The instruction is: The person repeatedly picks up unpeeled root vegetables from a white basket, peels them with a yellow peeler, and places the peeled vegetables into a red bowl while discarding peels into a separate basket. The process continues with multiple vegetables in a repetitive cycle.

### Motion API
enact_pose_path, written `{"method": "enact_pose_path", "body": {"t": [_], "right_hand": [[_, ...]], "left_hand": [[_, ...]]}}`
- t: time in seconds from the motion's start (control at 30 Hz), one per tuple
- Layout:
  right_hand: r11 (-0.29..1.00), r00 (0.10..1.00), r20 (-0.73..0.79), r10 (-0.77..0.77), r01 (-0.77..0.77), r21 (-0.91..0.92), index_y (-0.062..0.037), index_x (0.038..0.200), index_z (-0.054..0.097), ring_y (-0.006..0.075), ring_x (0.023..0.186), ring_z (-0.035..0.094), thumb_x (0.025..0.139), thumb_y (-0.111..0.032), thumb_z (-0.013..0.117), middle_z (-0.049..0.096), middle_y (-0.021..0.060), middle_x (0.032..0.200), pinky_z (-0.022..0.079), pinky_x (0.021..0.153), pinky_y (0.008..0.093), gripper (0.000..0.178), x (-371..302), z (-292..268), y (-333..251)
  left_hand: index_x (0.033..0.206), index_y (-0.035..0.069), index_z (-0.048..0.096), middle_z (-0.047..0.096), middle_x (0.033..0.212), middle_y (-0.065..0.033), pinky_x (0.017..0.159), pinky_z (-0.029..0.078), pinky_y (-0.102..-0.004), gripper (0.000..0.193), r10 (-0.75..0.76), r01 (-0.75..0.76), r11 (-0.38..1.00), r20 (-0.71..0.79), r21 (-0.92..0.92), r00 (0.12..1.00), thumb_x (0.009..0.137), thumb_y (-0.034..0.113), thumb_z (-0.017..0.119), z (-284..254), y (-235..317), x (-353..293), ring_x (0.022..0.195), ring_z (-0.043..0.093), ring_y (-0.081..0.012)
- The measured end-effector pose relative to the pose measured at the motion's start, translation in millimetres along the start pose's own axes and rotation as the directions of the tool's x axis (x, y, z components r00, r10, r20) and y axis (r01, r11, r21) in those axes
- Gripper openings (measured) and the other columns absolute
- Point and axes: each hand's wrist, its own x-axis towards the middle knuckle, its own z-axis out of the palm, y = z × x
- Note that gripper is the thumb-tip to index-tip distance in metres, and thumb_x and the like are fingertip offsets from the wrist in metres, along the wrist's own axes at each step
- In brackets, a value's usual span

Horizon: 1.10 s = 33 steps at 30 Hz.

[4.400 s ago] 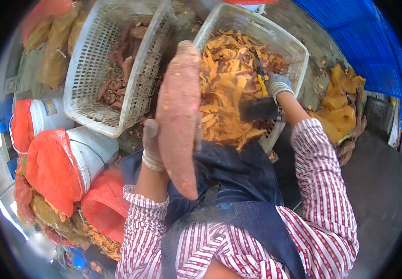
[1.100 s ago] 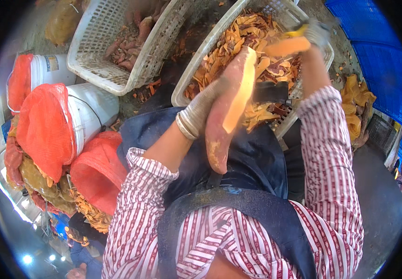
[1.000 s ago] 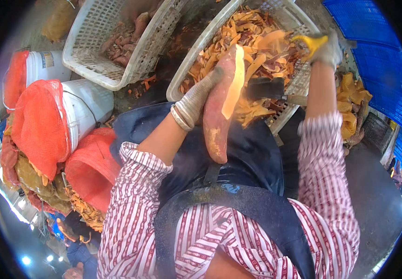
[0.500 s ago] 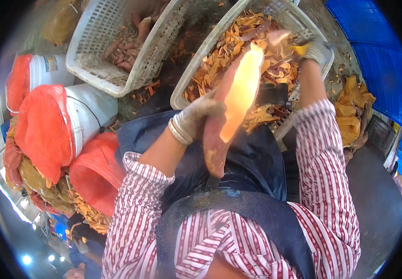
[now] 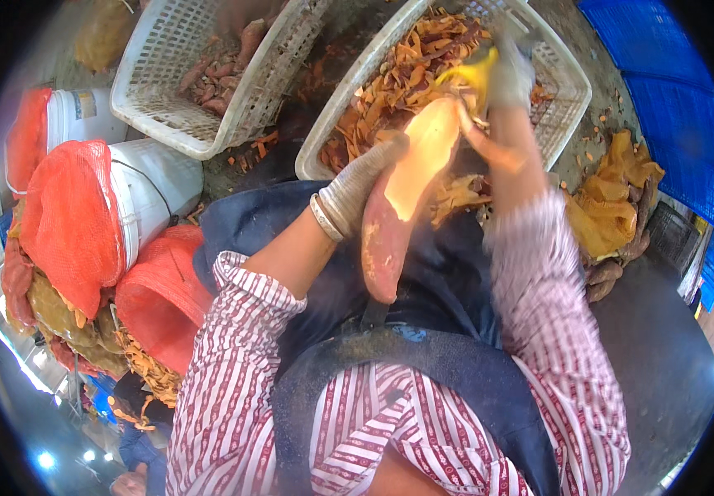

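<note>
Your dark blue apron [image 5: 448, 281] spreads over the lap, its upper part lying against your striped shirt [image 5: 233, 388]. Past the apron: the peel crate [image 5: 568, 99], white and perforated, with orange and reddish peel [image 5: 398, 74] heaped along its left side. Left of that, the second crate [image 5: 163, 124], also white; roots [image 5: 212, 78] are gathered toward its right wall. Near its near-left corner, two white buckets [image 5: 167, 190], their mouths covered in red mesh [image 5: 76, 219]. Off the right edge of the peel crate, a yellow mesh sack [image 5: 609, 211], lumpy, with dark roots just beside it.

The sweet potato [image 5: 386, 240] is above your lap, tilted, its far end over the near-left part of the peel crate. Upper face bare and pale orange; red skin on the near end and left flank. Your left hand [image 5: 365, 182], gloved, is clamped on its left flank. Your right hand [image 5: 511, 78], gloved and blurred, is closed around the yellow peeler [image 5: 474, 76] at the far end; blade contact cannot be told. Smallest: a peel strip [image 5: 493, 150], hanging below the yellow peeler, in front of your right wrist.
</note>
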Motion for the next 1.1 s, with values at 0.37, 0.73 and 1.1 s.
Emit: {"method": "enact_pose_path", "body": {"t": [0.37, 0.73, 1.1], "right_hand": [[0.709, 0.951, 0.308, 0.037, -0.242, 0.662, -0.0079, 0.080, 0.050, 0.0161, 0.051, 0.050, 0.081, -0.029, 0.056, 0.052, 0.0052, 0.065, 0.045, 0.046, 0.0309, 0.022, -104, -27, -12], [0.996, 0.922, -0.382, 0.067, -0.040, 0.078, 0.0000, 0.084, 0.050, 0.0160, 0.060, 0.052, 0.080, -0.024, 0.052, 0.055, 0.0075, 0.071, 0.048, 0.058, 0.0303, 0.025, 66, -43, 4], [0.582, 0.910, 0.400, 0.111, -0.386, 0.716, -0.0079, 0.083, 0.049, 0.0145, 0.051, 0.050, 0.082, -0.022, 0.056, 0.052, 0.0040, 0.062, 0.043, 0.049, 0.0263, 0.016, -107, -7, 8]], "left_hand": [[0.121, 0.002, 0.040, 0.051, 0.113, -0.0105, 0.088, 0.042, -0.0305, 0.053, 0.226, -0.215, 0.971, 0.112, -0.102, 0.968, 0.081, 0.034, 0.056, -1, 0, 28, 0.103, 0.050, -0.0208], [0.114, 0.000, 0.045, 0.056, 0.100, -0.0133, 0.075, 0.048, -0.0326, 0.052, 0.075, -0.079, 0.996, 0.115, 0.034, 0.991, 0.080, 0.039, 0.056, 5, 5, 10, 0.083, 0.057, -0.0216], [0.126, 0.003, 0.034, 0.047, 0.117, -0.0117, 0.090, 0.040, -0.0324, 0.064, 0.224, -0.220, 0.974, 0.106, -0.047, 0.969, 0.078, 0.038, 0.059, 2, 0, 18, 0.105, 0.048, -0.0215]]}}
